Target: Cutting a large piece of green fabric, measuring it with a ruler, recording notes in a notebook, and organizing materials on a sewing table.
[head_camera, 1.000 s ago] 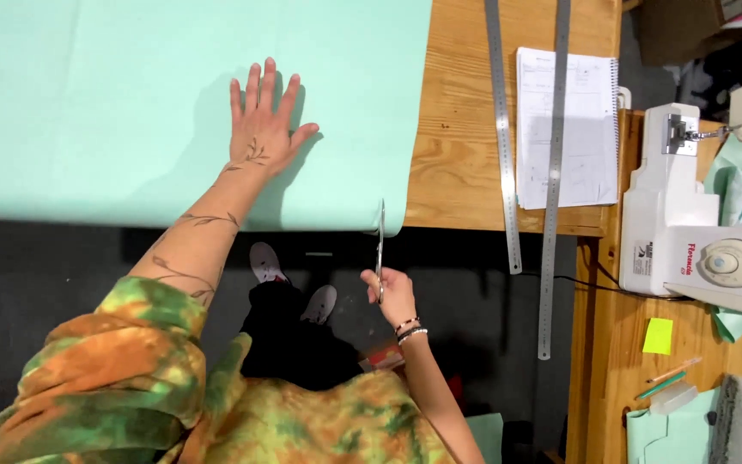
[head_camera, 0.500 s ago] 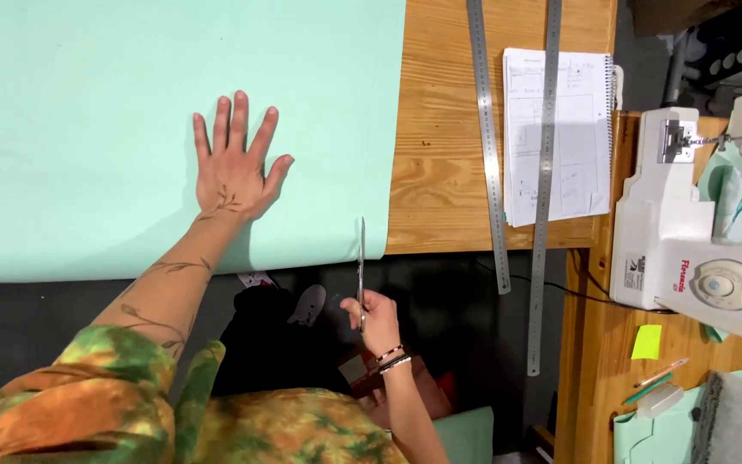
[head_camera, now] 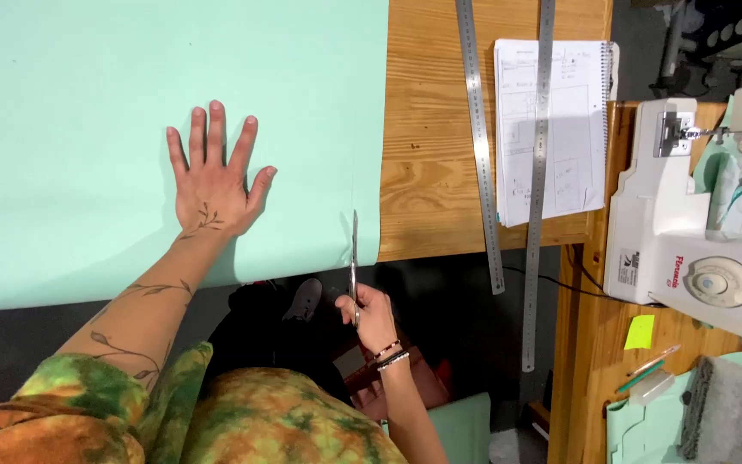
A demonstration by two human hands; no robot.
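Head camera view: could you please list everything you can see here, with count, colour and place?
sheet: one, mint green, spread over the table's left part, near edge hanging over
table: one, light wood, under the sheet
scissors: one pair, silver, at the sheet's near edge, close to its right side
rulers: two, long, steel, right of the sheet, overhanging the table
notebook: one, white, spiral bound, partly under a ruler
sewing machine: one, white, far right
sticky note: one, yellow-green, below the machine
left hand: flat on the sheet, fingers spread
right hand: holding the scissors
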